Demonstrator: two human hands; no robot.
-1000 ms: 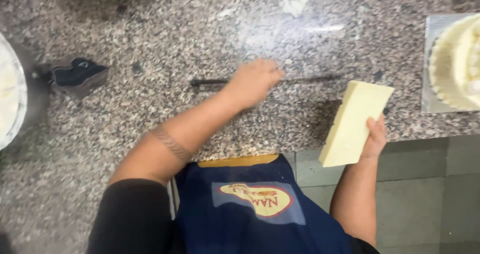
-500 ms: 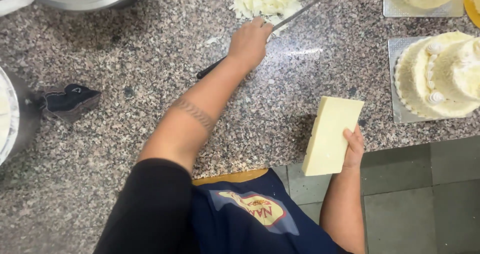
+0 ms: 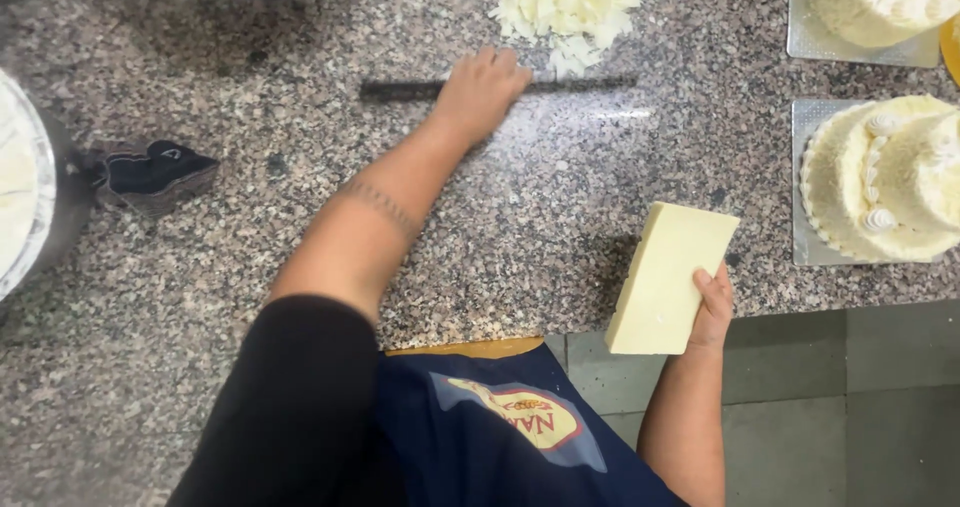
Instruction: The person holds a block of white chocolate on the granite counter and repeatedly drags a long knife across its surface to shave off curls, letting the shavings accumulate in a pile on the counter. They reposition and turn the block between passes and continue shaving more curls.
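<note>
**Knife under left hand, block in right**

Our left hand (image 3: 480, 92) lies flat on the long knife (image 3: 410, 89) at 12 o'clock, below the white shavings (image 3: 565, 7). Our right hand (image 3: 712, 307) grips the white chocolate block (image 3: 668, 277) at 4 o'clock, over the granite counter (image 3: 250, 217) edge.

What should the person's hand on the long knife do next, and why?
Probably close around the knife and lift it. The left hand lies flat over it on the counter, while the right hand holds the pale block ready beside the shavings.
</note>
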